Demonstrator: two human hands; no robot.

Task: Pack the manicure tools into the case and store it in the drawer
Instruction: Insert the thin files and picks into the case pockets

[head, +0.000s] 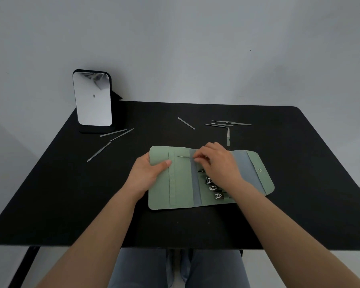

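Both hands work at the green case [181,183], which lies unfolded on the counter [71,194]. Left hand [148,173] grips the case's left edge, thumb on top. Right hand [218,163] pinches a thin metal tool [184,156], its long axis pointing left across the case toward the strap [172,179]. Judged next: slide it leftward. Loose tools [227,124] remain farther back, nearer the right hand.

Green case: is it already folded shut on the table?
No, the green case lies unfolded flat on the black table, with the left hand holding its left edge and clippers showing inside.
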